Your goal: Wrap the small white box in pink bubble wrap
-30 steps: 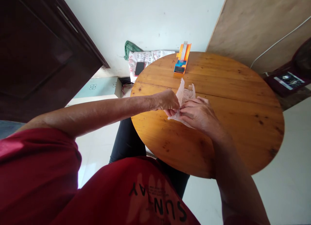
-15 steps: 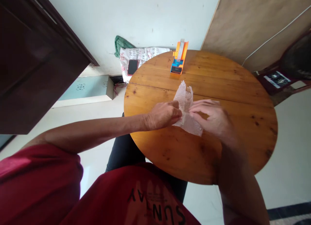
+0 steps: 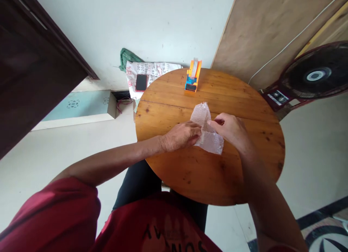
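A piece of clear bubble wrap (image 3: 213,142) lies folded on the round wooden table (image 3: 206,179). My left hand (image 3: 185,135) has its fingers curled on the wrap's left side, closed on it. On the right side, my right hand (image 3: 227,126) pinches the wrap's folded edge between thumb and fingers. Whether something lies inside the wrap cannot be made out. Beyond the wrap, near the table's far edge, stands an orange and blue tape dispenser (image 3: 193,76) with a roll of clear tape; neither hand touches it.
Left of the table's far edge, a phone (image 3: 141,82) lies on a printed white bag (image 3: 160,69), with a green bag (image 3: 129,58) behind. A black fan (image 3: 317,75) stands at the right. A pale blue box (image 3: 78,106) is on the left.
The right part of the wrap has been folded over toward the middle. My right hand has come to the wrap's edge and is less blurred. The view has turned somewhat to the right.
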`<state>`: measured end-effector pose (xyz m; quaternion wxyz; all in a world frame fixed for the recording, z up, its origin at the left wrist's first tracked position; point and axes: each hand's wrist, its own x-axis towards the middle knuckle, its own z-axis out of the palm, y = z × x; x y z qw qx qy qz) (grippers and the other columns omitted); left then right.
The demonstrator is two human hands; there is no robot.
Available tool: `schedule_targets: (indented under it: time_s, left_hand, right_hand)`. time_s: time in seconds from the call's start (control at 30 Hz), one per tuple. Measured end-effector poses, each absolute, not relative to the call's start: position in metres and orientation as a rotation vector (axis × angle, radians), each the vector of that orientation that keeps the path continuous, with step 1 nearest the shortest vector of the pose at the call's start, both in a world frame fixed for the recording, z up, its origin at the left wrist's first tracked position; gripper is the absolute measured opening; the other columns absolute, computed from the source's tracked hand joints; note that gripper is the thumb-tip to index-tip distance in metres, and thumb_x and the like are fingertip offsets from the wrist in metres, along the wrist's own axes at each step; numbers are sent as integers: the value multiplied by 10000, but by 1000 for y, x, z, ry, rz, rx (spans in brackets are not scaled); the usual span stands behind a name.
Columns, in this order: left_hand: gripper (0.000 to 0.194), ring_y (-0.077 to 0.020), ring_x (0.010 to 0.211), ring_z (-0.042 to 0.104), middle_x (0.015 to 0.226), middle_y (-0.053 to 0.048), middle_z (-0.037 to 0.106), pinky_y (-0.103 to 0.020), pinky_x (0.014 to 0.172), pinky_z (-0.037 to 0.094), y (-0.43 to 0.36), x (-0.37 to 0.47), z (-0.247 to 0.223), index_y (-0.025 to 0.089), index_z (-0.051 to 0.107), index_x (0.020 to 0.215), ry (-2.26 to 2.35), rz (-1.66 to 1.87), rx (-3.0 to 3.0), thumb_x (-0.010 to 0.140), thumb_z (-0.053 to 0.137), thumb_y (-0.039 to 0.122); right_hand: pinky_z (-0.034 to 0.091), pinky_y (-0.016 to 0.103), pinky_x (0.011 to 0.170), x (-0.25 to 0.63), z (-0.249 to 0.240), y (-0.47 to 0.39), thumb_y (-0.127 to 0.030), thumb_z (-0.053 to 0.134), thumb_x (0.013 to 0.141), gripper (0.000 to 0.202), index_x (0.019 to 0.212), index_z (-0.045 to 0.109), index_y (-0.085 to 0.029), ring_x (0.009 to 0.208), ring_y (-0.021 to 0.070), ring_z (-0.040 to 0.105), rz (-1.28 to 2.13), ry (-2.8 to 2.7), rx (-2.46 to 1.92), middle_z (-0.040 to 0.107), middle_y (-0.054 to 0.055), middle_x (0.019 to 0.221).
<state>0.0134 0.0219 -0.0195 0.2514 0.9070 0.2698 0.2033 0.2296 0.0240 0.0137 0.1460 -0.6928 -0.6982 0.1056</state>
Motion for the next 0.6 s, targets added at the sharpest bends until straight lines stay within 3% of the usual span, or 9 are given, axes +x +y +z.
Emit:
schedule_targets:
  time_s: [0.13,0.27,0.37,0.43,0.5,0.6]
  left_hand:
    - [112,-253,1256,619,1191,-112,704,-354,1010,530,27,14,-26,168,670,911,723,567,2413,883,572,123]
    - [95,-245,1276,605,1146,-75,708,-347,1029,524,30,14,-28,193,658,897,713,546,2392,859,599,129]
    - [73,-224,1179,654,1106,-61,706,-334,999,538,31,13,-25,197,653,903,735,529,2362,861,611,153]
    - [74,-219,1119,676,1094,-57,704,-341,974,549,31,14,-24,196,655,912,757,526,2344,861,614,163]
    - [83,-227,1109,677,1098,-61,701,-365,976,549,30,15,-24,193,665,913,776,531,2351,856,616,159]
    - [97,-246,1140,664,1135,-83,693,-396,1000,539,28,16,-26,177,683,921,801,558,2412,861,612,152]
  right_hand:
    - [314,326,563,222,11,38,-453,588,853,282,729,701,-226,696,237,643,224,-2094,-2174,753,90,787]
    - [351,334,599,226,4,46,-348,520,887,256,846,727,-204,764,262,659,129,-2088,-2285,753,112,839]
    - [451,386,766,228,0,45,-289,563,873,375,1217,656,-171,987,311,657,-101,-2142,-2079,721,164,1136]
    - [431,465,957,228,-2,43,-243,576,884,469,1350,584,-191,1222,342,569,-282,-2306,-1800,578,188,1413]
    - [326,523,1106,228,-5,43,-217,551,920,380,1287,647,-241,1396,345,428,-362,-2519,-1541,445,141,1560]
    - [208,540,1192,231,-10,49,-260,541,953,264,1124,741,-263,1491,335,293,-322,-2719,-1364,413,81,1594]
